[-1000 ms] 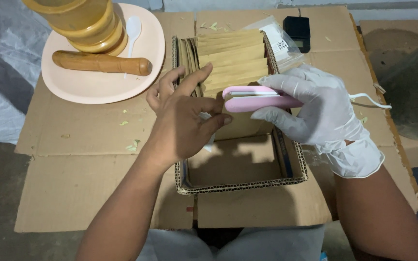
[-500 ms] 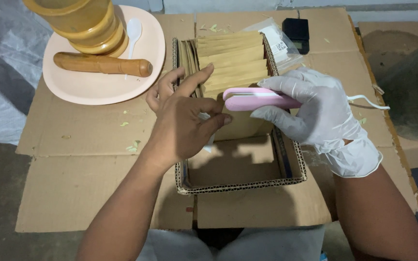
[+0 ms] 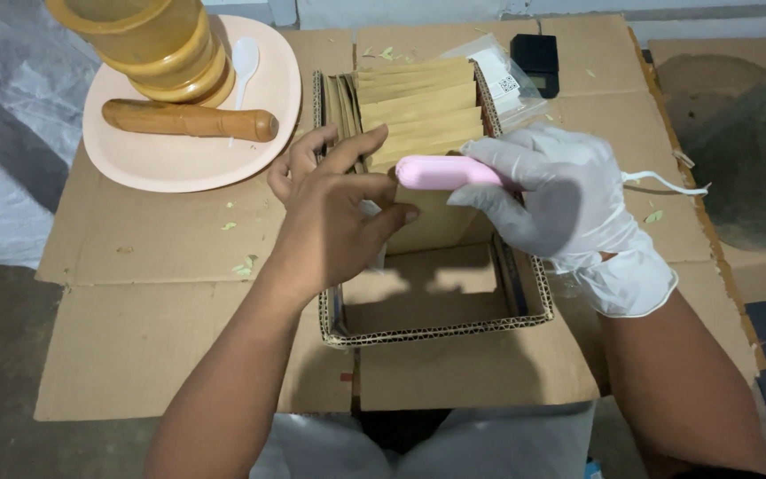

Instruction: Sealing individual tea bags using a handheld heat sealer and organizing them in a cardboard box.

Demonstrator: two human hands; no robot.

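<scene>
My bare left hand [image 3: 334,217] pinches the edge of a brown paper pouch [image 3: 436,222] that stands in an open cardboard box [image 3: 436,330]. My right hand [image 3: 560,200], in a white glove, grips a pink handheld sealer [image 3: 441,173] with a white cord [image 3: 667,182], pressed along the pouch's top edge. Behind it, several brown pouches [image 3: 414,106] stand in a row filling the far half of the box. The near half of the box holds nothing.
A pink plate [image 3: 179,160] at the far left carries a wooden mortar [image 3: 157,44], a wooden pestle [image 3: 188,120] and a white spoon [image 3: 246,58]. A clear plastic bag [image 3: 503,75] and a small black scale [image 3: 535,55] lie behind the box. Flattened cardboard [image 3: 152,310] covers the surface.
The sealer has shifted slightly toward the pouch's top under my right hand; my left hand keeps its pinch. Otherwise nothing has moved.
</scene>
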